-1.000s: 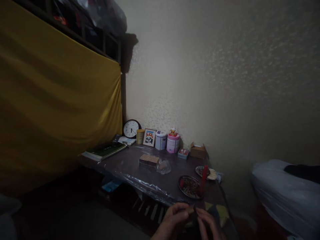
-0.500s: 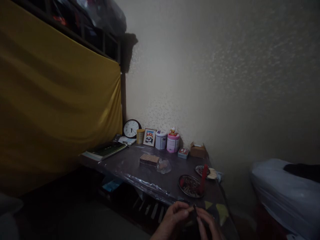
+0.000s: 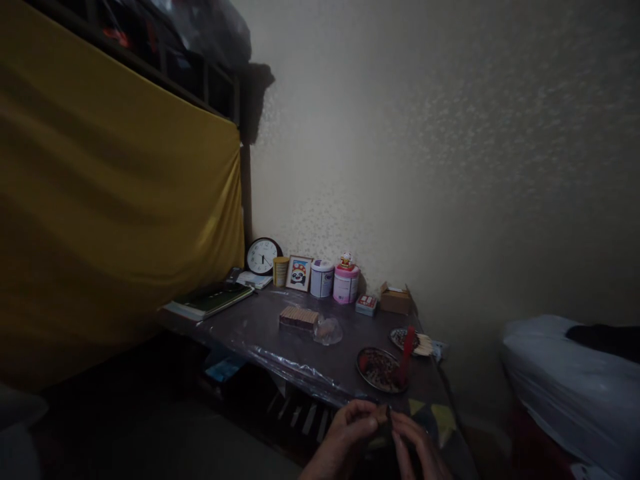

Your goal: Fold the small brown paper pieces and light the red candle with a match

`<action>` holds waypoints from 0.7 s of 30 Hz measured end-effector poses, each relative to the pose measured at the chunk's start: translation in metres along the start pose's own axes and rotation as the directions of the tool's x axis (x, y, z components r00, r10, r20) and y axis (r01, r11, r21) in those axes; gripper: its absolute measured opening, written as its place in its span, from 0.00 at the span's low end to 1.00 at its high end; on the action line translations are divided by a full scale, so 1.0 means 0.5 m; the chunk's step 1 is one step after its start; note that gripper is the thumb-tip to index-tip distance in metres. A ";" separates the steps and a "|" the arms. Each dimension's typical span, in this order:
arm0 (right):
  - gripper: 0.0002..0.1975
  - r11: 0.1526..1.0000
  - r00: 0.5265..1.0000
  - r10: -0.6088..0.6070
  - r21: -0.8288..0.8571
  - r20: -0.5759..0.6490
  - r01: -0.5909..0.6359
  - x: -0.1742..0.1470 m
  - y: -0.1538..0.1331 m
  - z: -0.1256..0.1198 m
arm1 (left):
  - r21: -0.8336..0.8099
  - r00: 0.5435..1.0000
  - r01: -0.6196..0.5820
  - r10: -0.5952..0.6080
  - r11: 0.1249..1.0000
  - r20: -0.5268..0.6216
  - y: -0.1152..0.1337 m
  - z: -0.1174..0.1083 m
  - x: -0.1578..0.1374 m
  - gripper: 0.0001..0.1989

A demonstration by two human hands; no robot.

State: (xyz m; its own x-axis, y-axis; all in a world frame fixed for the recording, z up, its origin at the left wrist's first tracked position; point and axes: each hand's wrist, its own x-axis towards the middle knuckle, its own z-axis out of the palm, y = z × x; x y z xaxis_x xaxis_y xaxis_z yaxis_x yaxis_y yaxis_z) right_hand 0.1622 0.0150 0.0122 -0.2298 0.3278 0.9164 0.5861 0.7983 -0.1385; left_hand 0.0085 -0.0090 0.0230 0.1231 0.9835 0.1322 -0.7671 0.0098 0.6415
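Low in the view, my left hand pinches a small brown cardboard box that looks like a matchbox. My right hand has its fingers closed against the box's other, dark side. What is inside the box cannot be seen. Just beyond my hands lies a round metal plate with small dark red and pale bits on it. A red strip-like tool leans up from this plate. Farther left, a row of similar small brown boxes stands beside a clear plastic bag.
The table has a shiny plastic cover. A second plate with pale sticks is at right. Along the wall stand a clock, a panda picture, two tins and an open cardboard box. A yellow cloth hangs left.
The small box in my fingers has turned a little, so more of its brown face shows. My hands stay in nearly the same place.
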 end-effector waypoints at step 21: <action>0.08 0.998 0.998 0.063 -0.003 0.013 -0.063 0.003 0.000 -0.008 | 0.156 1.000 -0.013 0.015 0.988 -0.011 -0.008 -0.015 0.010 0.13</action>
State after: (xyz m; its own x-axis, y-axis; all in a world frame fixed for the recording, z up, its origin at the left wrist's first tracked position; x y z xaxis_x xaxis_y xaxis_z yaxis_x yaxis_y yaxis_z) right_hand 0.1650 0.0131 0.0150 -0.2032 0.3839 0.9008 0.6020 0.7745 -0.1943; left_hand 0.0075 -0.0028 0.0155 0.1044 0.9856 0.1333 -0.6607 -0.0315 0.7500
